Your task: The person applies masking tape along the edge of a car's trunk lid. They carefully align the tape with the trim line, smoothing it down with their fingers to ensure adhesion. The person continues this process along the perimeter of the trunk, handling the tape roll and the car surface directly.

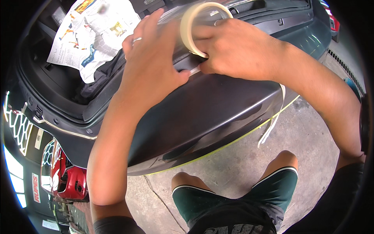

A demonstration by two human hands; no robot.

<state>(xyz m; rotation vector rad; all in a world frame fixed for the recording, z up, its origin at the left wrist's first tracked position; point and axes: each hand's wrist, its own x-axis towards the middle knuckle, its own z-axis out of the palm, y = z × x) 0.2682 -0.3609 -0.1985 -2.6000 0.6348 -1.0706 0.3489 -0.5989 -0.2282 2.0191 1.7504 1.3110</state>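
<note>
My right hand (243, 50) grips a roll of cream masking tape (187, 31), its fingers through and around the ring. A short length of tape (194, 70) shows between the two hands at the inner edge of the dark rear bumper (194, 103). My left hand (150, 58) lies over that edge with its fingers stretched out and the thumb apart, the thumb tip touching or almost touching the short length. What lies under the left palm is hidden. Clear, shiny plastic film (175, 15) shows behind the hands.
Printed newspaper (103, 39) lies in the open boot at the far left. Loose tape (268, 130) dangles from the bumper's right side. A yellow-green line (230, 142) follows its lower edge above the concrete floor (218, 167). A red car part (74, 183) stands at left.
</note>
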